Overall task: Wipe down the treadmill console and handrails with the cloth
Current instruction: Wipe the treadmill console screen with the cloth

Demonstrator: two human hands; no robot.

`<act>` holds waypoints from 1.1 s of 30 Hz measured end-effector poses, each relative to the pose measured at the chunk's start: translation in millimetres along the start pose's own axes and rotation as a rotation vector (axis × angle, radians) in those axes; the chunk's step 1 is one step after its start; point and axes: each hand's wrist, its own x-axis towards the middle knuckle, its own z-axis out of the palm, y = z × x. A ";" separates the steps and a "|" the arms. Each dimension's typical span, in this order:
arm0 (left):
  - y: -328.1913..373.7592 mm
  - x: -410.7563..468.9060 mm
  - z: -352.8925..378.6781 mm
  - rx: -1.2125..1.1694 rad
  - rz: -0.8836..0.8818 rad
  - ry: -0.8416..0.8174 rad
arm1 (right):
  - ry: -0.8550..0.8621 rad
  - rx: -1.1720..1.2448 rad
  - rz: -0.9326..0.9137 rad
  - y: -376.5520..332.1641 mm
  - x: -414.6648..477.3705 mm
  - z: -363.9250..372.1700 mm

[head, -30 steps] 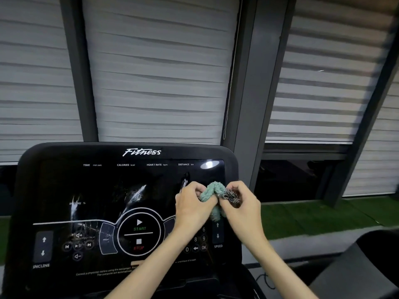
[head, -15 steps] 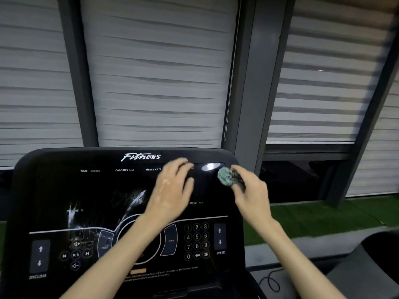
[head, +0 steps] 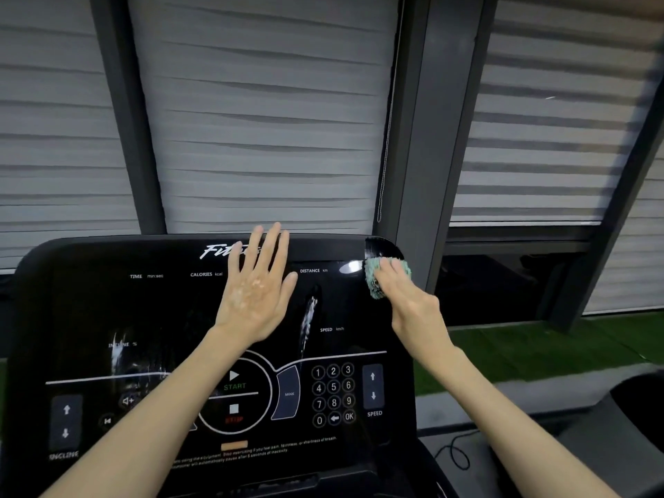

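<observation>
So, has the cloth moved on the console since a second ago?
Yes. The green cloth, under the right hand, went up and right: from below the DISTANCE label, above the keypad, to the console's top right corner.

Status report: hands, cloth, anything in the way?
Left hand flat, fingers spread, on console. Right hand presses cloth to console's top right corner. Nothing blocking; white streak mid-screen.

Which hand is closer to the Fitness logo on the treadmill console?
Left. The left hand is spread, fingers over the end of the Fitness logo; the right hand presses the green cloth on the upper right corner of the console.
</observation>
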 end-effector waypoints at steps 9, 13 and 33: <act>1.8 1.7 4.7 -0.018 -0.002 0.052 | -0.135 0.105 0.033 -22.1 -129.3 6.6; 3.3 2.1 6.8 -0.037 -0.017 0.069 | -0.171 0.122 0.047 -17.8 -137.1 6.0; 22.2 -24.2 20.5 -0.066 -0.021 0.089 | -0.084 0.048 -0.021 -20.2 -87.4 8.1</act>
